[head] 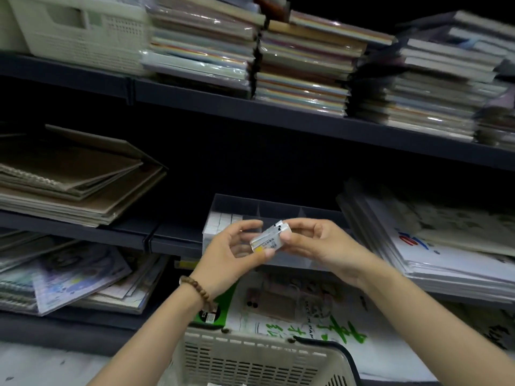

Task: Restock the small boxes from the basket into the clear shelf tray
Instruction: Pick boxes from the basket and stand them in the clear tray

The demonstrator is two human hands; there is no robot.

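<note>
The person's left hand (231, 252) and right hand (320, 246), just below the middle of the frame, were bare, as were both forearms along the whole length that showed down to the bottom edge. On the left wrist, left of centre in the lower half, sat a bracelet (196, 288) of round, brown, wooden-looking beads strung closely in a single row. It was the one worn thing in view, too blurred to show any markings.

Dark metal shelves (278, 112) (dim bg)
</note>
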